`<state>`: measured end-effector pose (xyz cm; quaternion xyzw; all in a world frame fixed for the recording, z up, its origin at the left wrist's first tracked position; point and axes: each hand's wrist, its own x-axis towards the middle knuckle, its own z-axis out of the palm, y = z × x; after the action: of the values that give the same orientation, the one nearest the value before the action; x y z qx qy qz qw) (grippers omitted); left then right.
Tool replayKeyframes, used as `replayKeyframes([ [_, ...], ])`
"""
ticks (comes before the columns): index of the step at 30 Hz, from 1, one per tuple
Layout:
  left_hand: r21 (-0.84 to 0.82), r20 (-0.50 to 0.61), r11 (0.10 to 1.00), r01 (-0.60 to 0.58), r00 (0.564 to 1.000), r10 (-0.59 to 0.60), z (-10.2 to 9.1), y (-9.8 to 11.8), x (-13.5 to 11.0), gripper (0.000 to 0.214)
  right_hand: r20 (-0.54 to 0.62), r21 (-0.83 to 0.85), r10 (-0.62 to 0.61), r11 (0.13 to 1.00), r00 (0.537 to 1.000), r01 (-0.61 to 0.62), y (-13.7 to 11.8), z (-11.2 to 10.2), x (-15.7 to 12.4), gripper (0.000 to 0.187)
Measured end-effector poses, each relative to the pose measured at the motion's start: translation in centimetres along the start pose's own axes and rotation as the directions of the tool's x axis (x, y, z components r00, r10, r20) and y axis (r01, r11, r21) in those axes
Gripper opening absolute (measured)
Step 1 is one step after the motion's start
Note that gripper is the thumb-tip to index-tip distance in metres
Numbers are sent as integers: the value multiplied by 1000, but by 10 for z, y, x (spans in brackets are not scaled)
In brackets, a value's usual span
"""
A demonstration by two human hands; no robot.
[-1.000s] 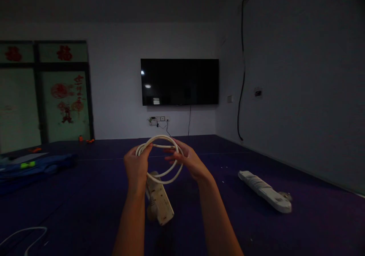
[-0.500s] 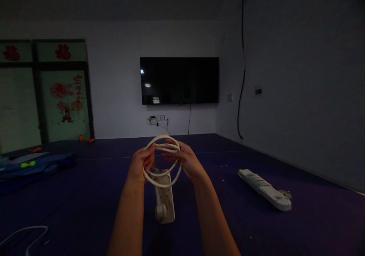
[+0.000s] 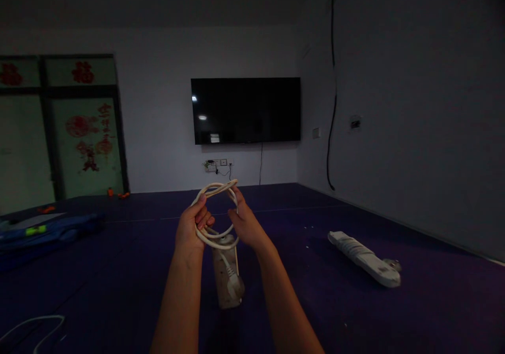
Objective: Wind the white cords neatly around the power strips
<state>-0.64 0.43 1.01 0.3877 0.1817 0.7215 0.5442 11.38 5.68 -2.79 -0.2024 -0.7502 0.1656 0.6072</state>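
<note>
A white power cord [image 3: 219,246] is looped into a loose coil between my hands. My left hand [image 3: 192,224] is closed on the coil's left side, thumb on top. At the right side, my right hand [image 3: 245,218] has its fingers round the loops, partly hidden behind them. Beneath the coil a white power strip [image 3: 225,285] lies on the purple surface, pointing away from me. The cord's plug [image 3: 235,285] hangs over the strip's right edge. Farther right rests a second white power strip [image 3: 369,262] with its cord wound round it.
A blue cloth [image 3: 71,229] lies at the left on the purple surface [image 3: 130,280]. Near the front left corner is a thin white cable [image 3: 43,318]. Small orange things [image 3: 123,195] sit by the back edge. A television [image 3: 246,112] hangs on the far wall.
The coil has tilted and shifted slightly left, with my right hand moving left too. The plug has swung to the right side of the strip. The view has turned slightly.
</note>
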Motion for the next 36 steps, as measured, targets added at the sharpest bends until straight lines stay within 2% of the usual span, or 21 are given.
replayKeyframes([
  [2, 4, -4, 1000, -2, 1000, 2, 0, 0, 0, 25, -46, -98, -77, 993, 996, 73, -2, -1, 1, 65],
  [5, 17, -3, 1000, 7, 1000, -7, 0, -1, 0, 24, -147, -166, -140, 979, 979, 115, -11, -4, 4, 56],
  [9, 47, 29, 998, 37, 999, -39, 3, -3, -2, 20, -285, -128, -164, 983, 944, 132, -24, -8, 8, 35],
  [13, 100, 73, 993, 55, 995, -62, 5, -3, -4, 23, -389, -62, -130, 991, 912, 115, -35, -14, 8, 25],
  [20, 222, 126, 974, 40, 990, -70, 3, -3, -5, 29, -432, -35, -84, 996, 898, 77, -47, -20, 6, 27],
  [24, 290, 167, 955, 62, 979, -115, -1, -1, -8, 36, -467, -198, -70, 980, 882, -27, -50, -26, 4, 29],
  [26, 354, 210, 932, 73, 965, -155, -1, 0, -10, 43, -484, -265, -37, 958, 874, -106, -49, -30, 4, 31],
  [29, 468, 282, 883, 43, 939, -195, 1, -2, -13, 46, -547, -262, 39, 941, 836, -215, -46, -38, 3, 32],
  [32, 532, 364, 847, -2, 903, -227, 3, -5, -14, 46, -604, -184, 107, 945, 789, -269, -40, -45, 2, 33],
  [36, 606, 456, 795, -34, 833, -312, 3, -8, -18, 54, -653, 11, 231, 955, 721, -296, -31, -54, 0, 39],
])
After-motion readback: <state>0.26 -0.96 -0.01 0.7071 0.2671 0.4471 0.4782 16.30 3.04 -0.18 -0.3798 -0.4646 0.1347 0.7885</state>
